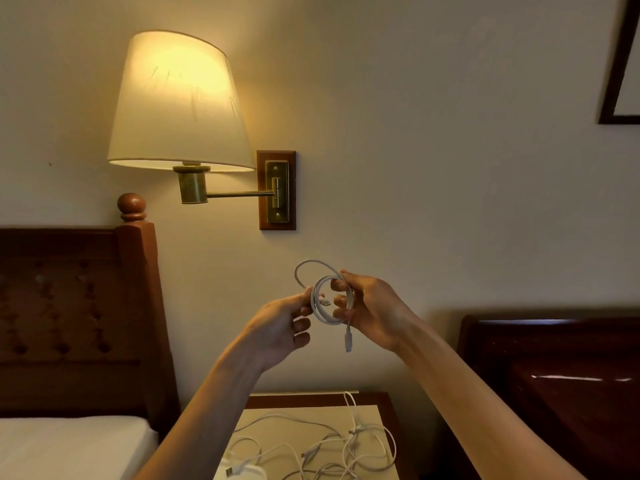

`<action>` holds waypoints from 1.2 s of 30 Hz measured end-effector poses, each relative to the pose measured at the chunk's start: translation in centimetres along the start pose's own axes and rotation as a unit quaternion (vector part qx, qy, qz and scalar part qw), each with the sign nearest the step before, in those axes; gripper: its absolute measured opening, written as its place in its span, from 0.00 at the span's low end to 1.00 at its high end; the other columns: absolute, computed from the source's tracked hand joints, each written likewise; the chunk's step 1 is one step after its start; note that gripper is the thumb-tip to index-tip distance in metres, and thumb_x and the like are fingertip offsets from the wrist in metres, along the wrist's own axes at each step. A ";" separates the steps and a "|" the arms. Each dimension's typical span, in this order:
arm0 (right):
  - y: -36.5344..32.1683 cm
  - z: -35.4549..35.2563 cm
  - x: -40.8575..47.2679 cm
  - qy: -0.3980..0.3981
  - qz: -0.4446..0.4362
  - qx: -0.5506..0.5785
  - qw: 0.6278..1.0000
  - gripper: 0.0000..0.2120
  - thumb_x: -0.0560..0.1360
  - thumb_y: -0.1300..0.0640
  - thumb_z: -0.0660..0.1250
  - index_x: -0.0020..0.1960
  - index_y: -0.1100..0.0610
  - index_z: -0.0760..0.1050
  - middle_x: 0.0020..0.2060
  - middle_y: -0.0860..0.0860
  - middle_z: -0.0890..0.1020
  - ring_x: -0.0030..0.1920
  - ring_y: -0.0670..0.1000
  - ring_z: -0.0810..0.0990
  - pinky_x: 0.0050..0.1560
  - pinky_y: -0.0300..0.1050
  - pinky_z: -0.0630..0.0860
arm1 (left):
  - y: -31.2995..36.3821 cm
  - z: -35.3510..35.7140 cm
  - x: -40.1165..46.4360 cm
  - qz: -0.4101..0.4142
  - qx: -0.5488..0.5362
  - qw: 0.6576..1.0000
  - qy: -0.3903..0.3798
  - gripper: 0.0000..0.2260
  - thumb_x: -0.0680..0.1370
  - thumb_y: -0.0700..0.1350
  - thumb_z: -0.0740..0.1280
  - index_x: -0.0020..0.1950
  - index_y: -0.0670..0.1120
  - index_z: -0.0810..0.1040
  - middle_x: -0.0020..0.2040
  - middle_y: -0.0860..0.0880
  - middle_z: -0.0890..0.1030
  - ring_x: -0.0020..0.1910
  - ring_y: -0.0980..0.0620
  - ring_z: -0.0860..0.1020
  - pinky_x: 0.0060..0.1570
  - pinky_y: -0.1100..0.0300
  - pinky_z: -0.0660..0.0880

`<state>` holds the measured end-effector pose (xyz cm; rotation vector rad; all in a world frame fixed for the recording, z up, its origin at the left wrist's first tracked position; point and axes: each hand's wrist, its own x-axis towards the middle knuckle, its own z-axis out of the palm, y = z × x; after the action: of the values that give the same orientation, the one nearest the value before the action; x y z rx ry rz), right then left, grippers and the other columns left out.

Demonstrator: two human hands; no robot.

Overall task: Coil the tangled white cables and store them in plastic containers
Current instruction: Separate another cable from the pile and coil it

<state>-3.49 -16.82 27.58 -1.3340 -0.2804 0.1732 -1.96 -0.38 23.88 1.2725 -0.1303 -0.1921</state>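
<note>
1. both bare hands are raised in front of a cream wall, holding a white cable (323, 299) wound into a small round coil between them.
2. the right hand (372, 311) grips the right side of the coil, thumb on top and fingers curled through the loops.
3. the left hand (280, 329) pinches the left side of the coil between thumb and fingertips, its other fingers loosely curled.
4. one loose loop of the cable rises above the coil, and a short end with a plug (348, 341) hangs down just beside the right palm.
5. below the hands, at the bottom of the view, a pale tabletop (258, 419) with a dark wooden rim carries the tangled white cables (332, 448), spread in overlapping loops over most of its surface.
6. a white rounded object (247, 472), perhaps a charger, sits at the tabletop's near left edge, partly cut off; what it is cannot be told for sure.
7. on the wall above and to the left, a lit lamp (180, 102) with a cream shade stands out on a brass arm from a wooden wall plate (277, 190).
8. at the left is a dark wooden headboard (69, 306) with a round knob on its post, and a white mattress (69, 445) below it.
9. at the right stands glossy dark wooden furniture (554, 375), and the corner of a dark picture frame (614, 81) shows at the top right.
</note>
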 end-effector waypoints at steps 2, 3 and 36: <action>0.1 0.0 0.3 0.002 -0.001 -0.014 1.000 0.15 0.84 0.53 0.55 0.42 0.57 0.73 0.35 0.50 0.70 0.36 0.48 0.66 0.38 0.42 0.69 | 0.0 0.3 -0.1 -0.017 -0.007 1.000 -0.019 0.11 0.80 0.44 0.61 0.42 0.45 0.81 0.37 0.49 0.73 0.33 0.54 0.67 0.33 0.59 0.63; 0.1 0.2 0.4 0.007 -0.004 -0.023 1.000 0.15 0.84 0.53 0.55 0.43 0.58 0.73 0.37 0.51 0.71 0.37 0.48 0.67 0.38 0.42 0.70 | 0.0 0.5 -0.1 -0.019 -0.012 0.999 -0.026 0.12 0.80 0.43 0.60 0.41 0.46 0.81 0.38 0.48 0.74 0.33 0.53 0.68 0.34 0.58 0.63; 0.4 -0.2 4.2 0.051 -0.079 -0.147 0.985 0.13 0.84 0.49 0.53 0.49 0.55 0.70 0.43 0.50 0.71 0.41 0.48 0.69 0.44 0.44 0.71 | -3.8 3.4 -3.8 0.216 0.609 0.720 0.253 0.20 0.81 0.53 0.61 0.29 0.51 0.67 0.28 0.56 0.69 0.24 0.58 0.69 0.24 0.70 0.59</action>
<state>0.62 -15.74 27.58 -1.6007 -0.3338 -0.0736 -6.65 -3.85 21.30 2.5127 -0.0657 0.8034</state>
